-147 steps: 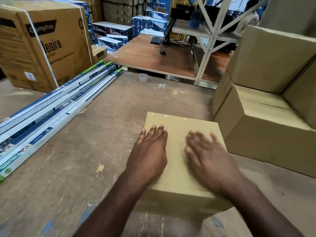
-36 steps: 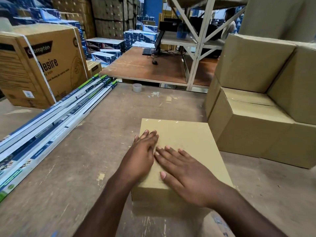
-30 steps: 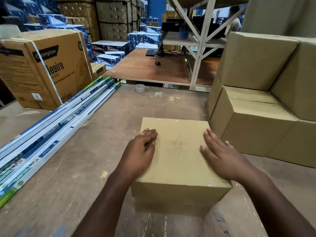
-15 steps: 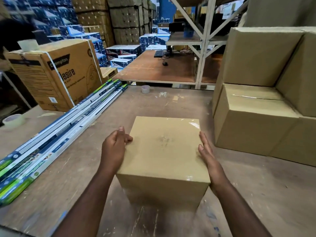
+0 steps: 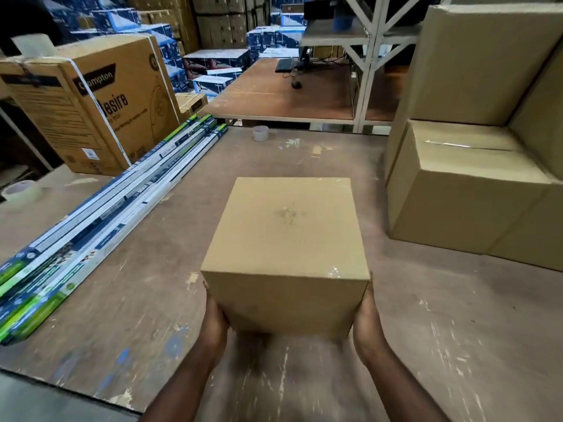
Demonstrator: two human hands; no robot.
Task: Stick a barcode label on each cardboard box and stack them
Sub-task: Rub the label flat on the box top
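A plain brown cardboard box [image 5: 288,226] is raised a little off the worn wooden table [image 5: 128,300], leaving a shadow beneath it. My left hand [image 5: 214,318] grips its lower left near corner and my right hand [image 5: 367,321] grips its lower right near corner; the fingers of both are hidden by the box. Its top face shows clear tape glints and no label that I can see. At the right a stack of larger cardboard boxes [image 5: 457,190] stands on the table, with another box [image 5: 475,62] on top of it.
Long light-tube packs [image 5: 100,208] lie diagonally along the left. Behind them stands a big printed carton [image 5: 91,102]. One tape roll [image 5: 260,133] sits at the far edge, another [image 5: 23,191] at far left. The table's near edge [image 5: 61,388] runs lower left.
My hands slid from the box's top to its sides, then down to the near lower corners. The box has come up off the table and toward me.
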